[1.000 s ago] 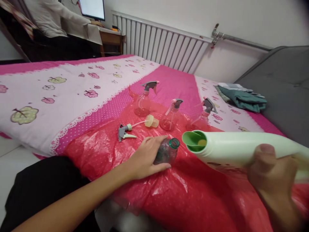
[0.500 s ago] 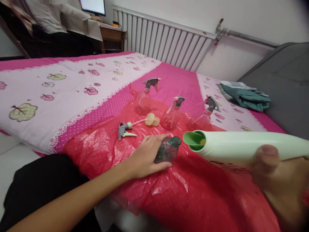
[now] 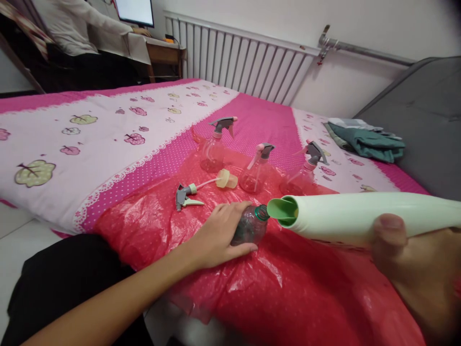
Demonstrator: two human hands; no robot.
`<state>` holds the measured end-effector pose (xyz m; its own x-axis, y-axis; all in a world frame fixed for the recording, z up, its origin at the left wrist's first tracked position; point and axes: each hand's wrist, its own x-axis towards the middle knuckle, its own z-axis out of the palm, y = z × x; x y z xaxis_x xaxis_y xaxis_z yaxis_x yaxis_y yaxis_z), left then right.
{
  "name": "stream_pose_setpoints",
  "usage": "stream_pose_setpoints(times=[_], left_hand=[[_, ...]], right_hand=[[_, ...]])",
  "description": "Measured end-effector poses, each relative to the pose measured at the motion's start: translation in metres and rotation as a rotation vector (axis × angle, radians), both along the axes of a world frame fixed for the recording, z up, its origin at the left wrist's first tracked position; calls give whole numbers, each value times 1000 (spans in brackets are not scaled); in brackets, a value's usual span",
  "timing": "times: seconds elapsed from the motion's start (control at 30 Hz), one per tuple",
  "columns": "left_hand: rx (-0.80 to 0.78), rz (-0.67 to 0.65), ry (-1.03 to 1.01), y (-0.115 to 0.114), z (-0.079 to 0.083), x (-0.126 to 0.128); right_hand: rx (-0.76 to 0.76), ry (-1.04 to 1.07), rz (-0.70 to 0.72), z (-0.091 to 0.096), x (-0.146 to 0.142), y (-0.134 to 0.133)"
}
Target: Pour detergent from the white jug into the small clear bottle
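Note:
My left hand (image 3: 225, 233) is wrapped round a clear bottle with a green neck (image 3: 251, 225), which has no cap and leans toward the right. In my right hand (image 3: 403, 254) is a pale green jug-like bottle (image 3: 345, 215), tipped on its side. Its green spout (image 3: 280, 210) is right at the clear bottle's mouth; I cannot tell if they touch, and no liquid shows. A loose trigger sprayer head (image 3: 185, 195) lies left of my left hand, its tube reaching a small yellowish plastic cup (image 3: 226, 179).
Three spray bottles with grey triggers stand behind my hands: one at left (image 3: 212, 151), one in the middle (image 3: 255, 170), one at right (image 3: 302, 170). Red plastic sheeting (image 3: 144, 226) covers the bed's edge. Folded clothes (image 3: 367, 139) lie far right. A person (image 3: 77, 29) sits at a desk.
My right hand has moved the pale green bottle left, bringing its spout from a short gap away to the clear bottle's mouth. My left hand keeps its hold.

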<state>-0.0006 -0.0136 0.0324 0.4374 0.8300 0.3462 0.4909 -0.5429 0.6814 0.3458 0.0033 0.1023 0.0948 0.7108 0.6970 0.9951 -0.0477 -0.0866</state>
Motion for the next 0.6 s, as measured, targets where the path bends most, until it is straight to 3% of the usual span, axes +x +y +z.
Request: stream_pose_setpoints(times=[0.13, 0.37, 0.6], left_hand=[[-3, 10, 17, -1, 0, 1], [4, 9, 34, -2, -1, 3], [4, 6, 48, -2, 0, 4]], right_hand=[[-32, 51, -74, 2, -3, 2], [-68, 155, -71, 8, -3, 1], [-182, 83, -124, 15, -1, -6]])
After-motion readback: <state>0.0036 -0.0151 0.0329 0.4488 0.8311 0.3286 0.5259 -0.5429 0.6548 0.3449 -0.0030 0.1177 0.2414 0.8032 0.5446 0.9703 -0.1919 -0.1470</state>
